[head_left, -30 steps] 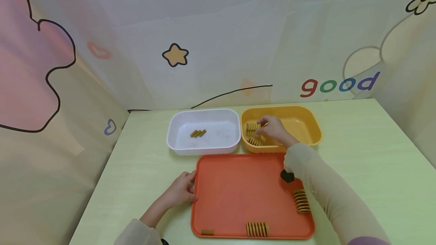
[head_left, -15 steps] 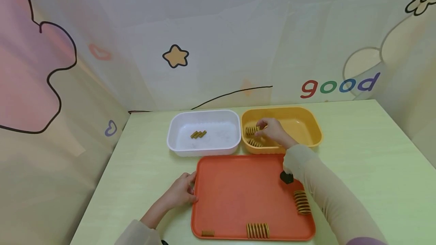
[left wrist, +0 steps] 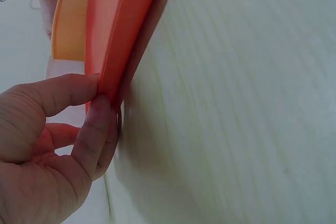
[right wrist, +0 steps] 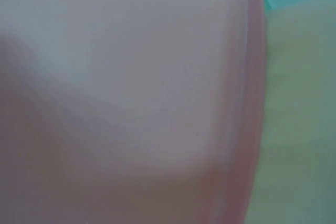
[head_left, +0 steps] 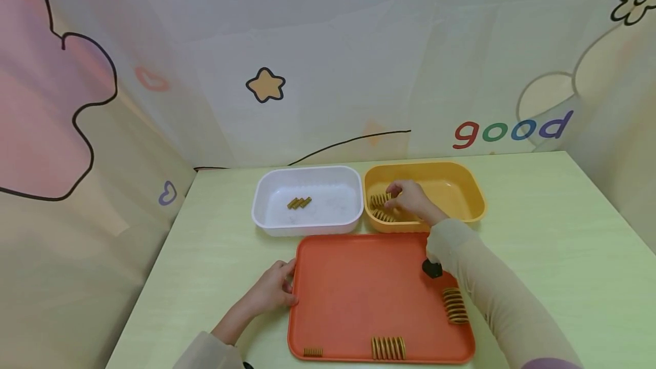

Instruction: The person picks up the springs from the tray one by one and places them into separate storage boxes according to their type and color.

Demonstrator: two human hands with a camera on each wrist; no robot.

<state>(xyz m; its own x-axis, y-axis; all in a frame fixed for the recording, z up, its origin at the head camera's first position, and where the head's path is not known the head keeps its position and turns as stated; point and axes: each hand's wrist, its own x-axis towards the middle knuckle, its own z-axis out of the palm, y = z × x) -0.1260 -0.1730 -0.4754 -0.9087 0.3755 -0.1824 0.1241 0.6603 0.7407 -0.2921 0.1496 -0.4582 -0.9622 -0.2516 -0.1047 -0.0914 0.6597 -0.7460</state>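
In the yellow bin [head_left: 451,192], my right hand [head_left: 411,197] pinches the right end of a brass-coloured coil spring [head_left: 378,200]. Another such spring [head_left: 383,217] lies just in front of it in the same bin. My left hand [head_left: 271,288] holds the left edge of the orange-red tray [head_left: 359,289]; the left wrist view shows thumb and fingers gripping its rim [left wrist: 118,40]. Along the tray's front edge lie a small spring [head_left: 312,352] and a larger spring [head_left: 388,348]. A third spring [head_left: 455,305] lies by its right edge. The right wrist view is blurred and shows no hand.
A white bin [head_left: 307,229] stands left of the yellow one, with several small brass-coloured pieces [head_left: 299,203] in it. Both bins sit behind the tray on a pale green table [head_left: 538,215]. A printed cloth [head_left: 328,73] hangs behind the table.
My right hand has lowered slightly with the spring, bringing it nearer the other spring in the yellow bin. The left hand keeps its hold on the tray.
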